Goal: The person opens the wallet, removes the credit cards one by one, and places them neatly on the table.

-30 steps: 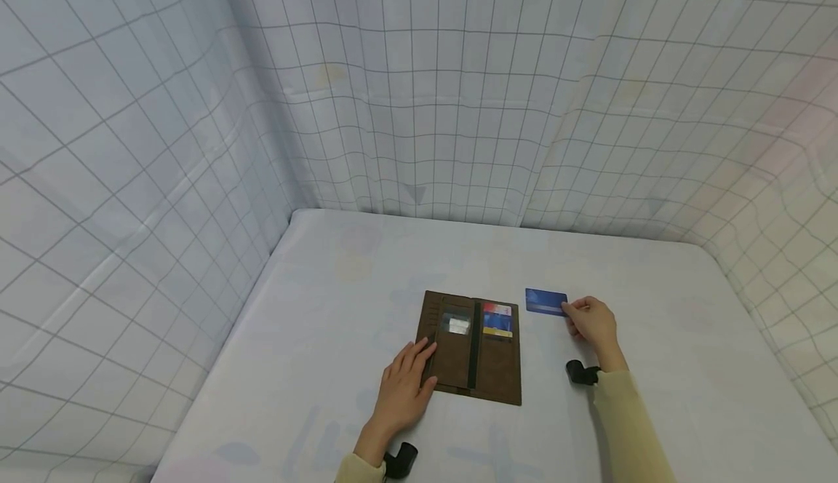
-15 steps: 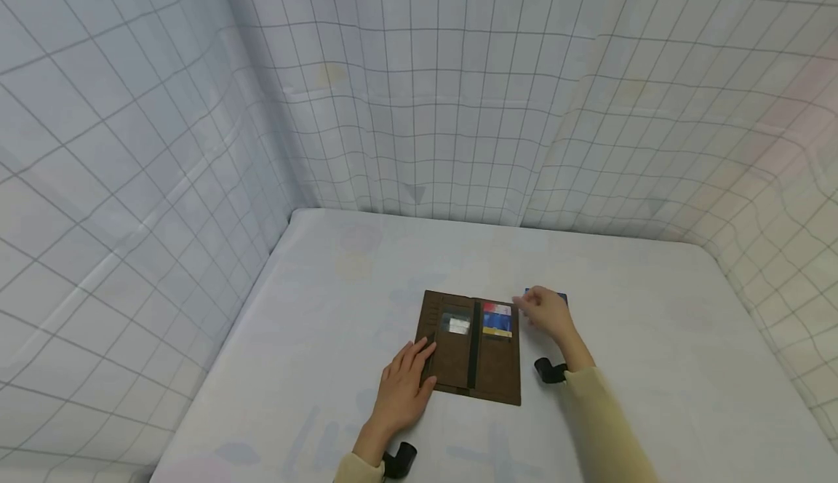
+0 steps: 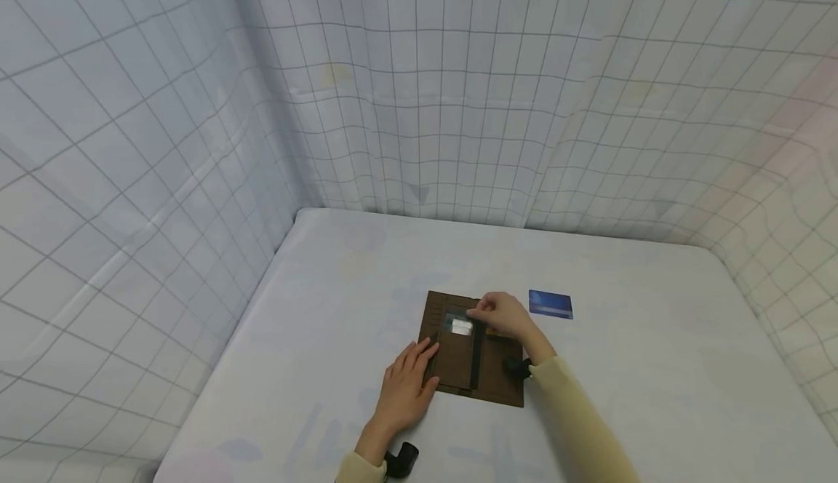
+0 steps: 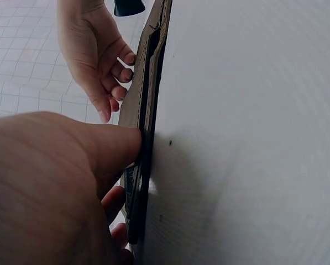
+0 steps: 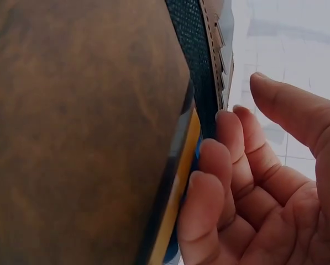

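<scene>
A brown long wallet [image 3: 453, 359] lies unfolded on the white table, a dark band along its fold. On its left edge rests my left hand [image 3: 404, 381], fingers extended over the cover; the left wrist view shows the thumb [image 4: 118, 146] against the wallet's edge. My right hand [image 3: 507, 316] is over the upper part, fingertips near the clear window pocket [image 3: 459, 324]. Its fingers [image 5: 206, 204] are loosely bent, thumb apart, nothing between them. It hides most of the cards in the right panel; one card's yellow edge [image 5: 178, 179] shows in the right wrist view.
A blue card [image 3: 551, 304] lies flat on the table [image 3: 366, 265], right of the wallet's upper corner. Grid-patterned white curtains [image 3: 419, 105] stand behind and along both sides. A black wrist camera [image 3: 516, 368] overlaps the wallet's right panel.
My right hand has let go of the blue card, leaving it on the table, and moved left over the wallet to the window pocket. My left hand has stayed in place.
</scene>
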The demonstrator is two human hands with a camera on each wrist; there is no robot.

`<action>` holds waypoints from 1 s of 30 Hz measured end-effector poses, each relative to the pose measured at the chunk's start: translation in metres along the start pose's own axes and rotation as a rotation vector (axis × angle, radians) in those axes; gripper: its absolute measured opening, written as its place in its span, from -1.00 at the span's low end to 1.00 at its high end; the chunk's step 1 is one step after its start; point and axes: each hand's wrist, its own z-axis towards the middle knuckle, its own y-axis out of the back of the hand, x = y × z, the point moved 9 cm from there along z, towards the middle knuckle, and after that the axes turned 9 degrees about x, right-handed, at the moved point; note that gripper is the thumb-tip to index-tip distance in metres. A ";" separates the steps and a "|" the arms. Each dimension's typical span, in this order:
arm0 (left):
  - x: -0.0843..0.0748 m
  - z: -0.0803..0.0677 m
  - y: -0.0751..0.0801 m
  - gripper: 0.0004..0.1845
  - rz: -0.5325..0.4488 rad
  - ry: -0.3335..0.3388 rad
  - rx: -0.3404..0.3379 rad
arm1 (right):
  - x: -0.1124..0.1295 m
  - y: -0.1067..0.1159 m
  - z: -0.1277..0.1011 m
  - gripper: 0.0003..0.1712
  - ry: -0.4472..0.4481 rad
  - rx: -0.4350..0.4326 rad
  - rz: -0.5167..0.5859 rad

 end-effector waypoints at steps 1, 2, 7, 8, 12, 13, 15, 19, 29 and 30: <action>0.000 0.000 0.000 -0.47 0.002 -0.003 -0.005 | 0.001 0.000 0.000 -0.69 -0.005 0.000 -0.005; -0.001 -0.001 0.001 -0.47 0.004 -0.007 -0.010 | 0.001 -0.001 0.001 -0.69 -0.012 0.001 -0.013; -0.002 -0.001 0.002 -0.48 0.011 -0.019 -0.023 | 0.001 -0.002 0.003 -0.66 -0.045 0.006 -0.042; -0.002 -0.001 0.002 -0.48 0.012 -0.018 -0.021 | 0.000 -0.002 0.003 -0.66 -0.051 0.006 -0.045; -0.002 0.000 0.001 -0.47 0.014 -0.013 -0.015 | -0.004 -0.003 0.005 -0.65 -0.084 0.001 -0.046; -0.001 0.000 0.001 -0.47 0.014 -0.011 -0.014 | -0.005 -0.003 0.006 -0.65 -0.094 0.000 -0.046; 0.000 0.000 0.000 -0.47 0.013 -0.004 -0.009 | -0.007 -0.004 0.007 -0.65 -0.109 0.002 -0.045; 0.001 0.000 -0.001 -0.46 0.009 0.009 0.001 | -0.007 -0.004 0.008 -0.64 -0.123 0.005 -0.042; -0.002 -0.001 0.002 -0.47 0.002 -0.034 -0.049 | -0.001 -0.004 0.009 -0.63 -0.135 0.025 -0.076; -0.002 -0.001 0.002 -0.47 0.000 -0.036 -0.053 | -0.001 -0.004 0.010 -0.63 -0.138 0.028 -0.076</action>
